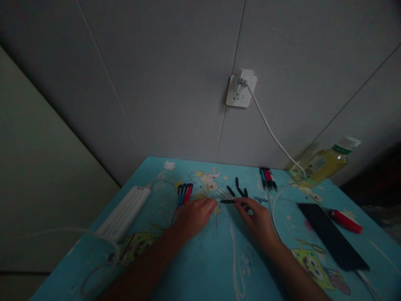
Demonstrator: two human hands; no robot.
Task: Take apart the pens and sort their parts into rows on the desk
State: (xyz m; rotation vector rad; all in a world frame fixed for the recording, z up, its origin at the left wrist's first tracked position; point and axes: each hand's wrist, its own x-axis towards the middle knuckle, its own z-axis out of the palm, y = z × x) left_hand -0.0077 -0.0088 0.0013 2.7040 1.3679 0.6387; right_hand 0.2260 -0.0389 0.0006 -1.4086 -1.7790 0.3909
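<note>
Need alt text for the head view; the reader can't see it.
A person's right hand holds a slim black cylindrical piece close to the left hand over a blue cartoon-print table; anything in the left grip is hidden. Beyond lie short black pieces, between two groups of slim blue, red and black pens. A white power strip sits left.

The right fingers (245,201) hold a slim black piece (228,201).

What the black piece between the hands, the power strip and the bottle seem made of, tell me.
Black piece: perhaps plastic, matte, showing little shine. Power strip: likely plastic, smooth, evenly white. Bottle: clear plastic or possibly glass, smooth; yellow liquid shows through.
</note>
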